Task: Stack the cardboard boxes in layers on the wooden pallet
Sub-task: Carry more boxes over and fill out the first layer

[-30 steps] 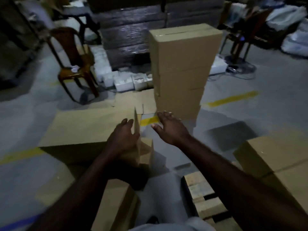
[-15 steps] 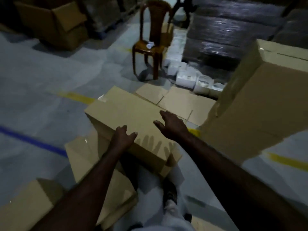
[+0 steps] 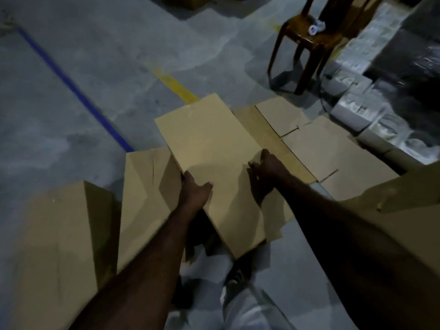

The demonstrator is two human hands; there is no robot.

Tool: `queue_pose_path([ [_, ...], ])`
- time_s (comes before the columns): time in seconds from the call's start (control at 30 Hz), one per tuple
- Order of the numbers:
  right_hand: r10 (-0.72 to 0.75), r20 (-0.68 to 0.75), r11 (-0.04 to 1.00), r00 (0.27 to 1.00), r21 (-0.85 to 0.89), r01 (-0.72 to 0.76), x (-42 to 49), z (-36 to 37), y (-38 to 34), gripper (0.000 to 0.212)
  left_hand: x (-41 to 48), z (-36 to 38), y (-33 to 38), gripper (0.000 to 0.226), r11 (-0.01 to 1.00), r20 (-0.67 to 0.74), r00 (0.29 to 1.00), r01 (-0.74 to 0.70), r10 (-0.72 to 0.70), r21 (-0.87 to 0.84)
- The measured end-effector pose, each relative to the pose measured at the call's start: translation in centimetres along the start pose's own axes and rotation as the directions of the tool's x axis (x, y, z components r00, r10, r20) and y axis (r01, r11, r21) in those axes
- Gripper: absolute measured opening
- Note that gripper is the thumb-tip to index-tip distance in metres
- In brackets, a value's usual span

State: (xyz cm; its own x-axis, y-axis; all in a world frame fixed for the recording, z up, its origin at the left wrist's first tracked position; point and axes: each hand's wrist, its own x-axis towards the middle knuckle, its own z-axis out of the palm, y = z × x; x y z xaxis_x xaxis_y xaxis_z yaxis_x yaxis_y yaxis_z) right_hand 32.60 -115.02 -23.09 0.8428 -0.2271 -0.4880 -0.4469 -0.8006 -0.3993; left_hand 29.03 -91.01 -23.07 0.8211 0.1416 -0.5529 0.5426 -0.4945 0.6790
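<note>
The cardboard box [image 3: 212,160] lies directly under both hands, its broad top face tilted up toward the person and its long axis running away from them, from close by their legs out toward the yellow floor line [image 3: 176,88] beyond the fingertips. The left hand [image 3: 194,190] is clamped on the box's left long edge, thumb spread over the top face and fingers wrapped down out of sight over the side. The right hand [image 3: 267,166] sits on the opposite long edge, slightly farther along the box than the left, fingers curled over that edge with the palm pressed to the top. So the box is held between the two hands across its short width, neither hand clearly nearer its middle.

Left of the left hand stand two more boxes [image 3: 140,198], close against the held one. Beyond and to the right of the right hand, flattened cardboard sheets [image 3: 333,148] lie on the concrete floor [image 3: 71,55], with a brown chair [image 3: 309,41] farther off. Another box face [image 3: 404,203] rises behind the right forearm.

No wooden pallet is in view here, so the carry, I judge, calls for a turn of the body before the box can be set down. With the grip on the long edges, the far end may dip as it lifts.
</note>
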Motion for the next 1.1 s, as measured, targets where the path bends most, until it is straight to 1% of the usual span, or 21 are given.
queue_pose_path([
  [0.07,0.008,-0.020,1.000,1.000,0.027,-0.008,0.6,0.5,0.3,0.086,0.0,0.6,0.0,0.102,0.995,-0.011,1.000,0.014,-0.015,-0.104],
  [0.17,0.038,-0.054,0.999,0.998,0.038,-0.036,-0.2,0.2,0.2,0.087,-0.6,0.8,0.3,0.101,0.973,-0.051,0.998,0.022,-0.035,-0.230],
  [0.3,0.061,-0.119,0.995,0.991,0.083,-0.051,-3.6,-1.3,0.1,0.086,-1.7,0.2,2.2,0.096,0.968,-0.111,0.993,-0.059,0.032,-0.243],
  [0.37,0.067,-0.140,0.991,0.988,0.123,-0.050,-5.7,-2.0,0.4,0.086,-2.2,-0.3,3.4,0.104,0.981,-0.110,0.990,-0.103,0.085,-0.166],
  [0.5,0.123,-0.152,0.974,0.981,0.210,-0.090,-9.0,-3.5,0.8,0.091,-3.1,-1.6,6.0,0.116,0.975,-0.042,0.974,-0.219,0.221,0.045],
  [0.67,0.178,-0.308,0.958,0.934,0.270,-0.093,-12.6,-5.4,-0.3,0.084,-3.3,-3.6,9.8,0.112,0.915,0.051,0.937,-0.347,0.344,0.207],
  [0.8,0.255,-0.335,0.936,0.907,0.319,-0.145,-15.5,-6.3,-1.5,0.086,-3.8,-5.0,11.0,0.110,0.874,0.125,0.899,-0.437,0.419,0.212],
  [0.97,0.365,-0.391,0.893,0.845,0.404,-0.199,-19.9,-5.0,-2.2,0.083,-4.8,-6.3,10.4,0.110,0.810,0.236,0.842,-0.535,0.486,0.241],
  [1.1,0.484,-0.426,0.837,0.765,0.481,-0.262,-24.4,-2.8,-1.8,0.086,-6.5,-6.2,9.7,0.112,0.739,0.353,0.783,-0.611,0.513,0.283],
])
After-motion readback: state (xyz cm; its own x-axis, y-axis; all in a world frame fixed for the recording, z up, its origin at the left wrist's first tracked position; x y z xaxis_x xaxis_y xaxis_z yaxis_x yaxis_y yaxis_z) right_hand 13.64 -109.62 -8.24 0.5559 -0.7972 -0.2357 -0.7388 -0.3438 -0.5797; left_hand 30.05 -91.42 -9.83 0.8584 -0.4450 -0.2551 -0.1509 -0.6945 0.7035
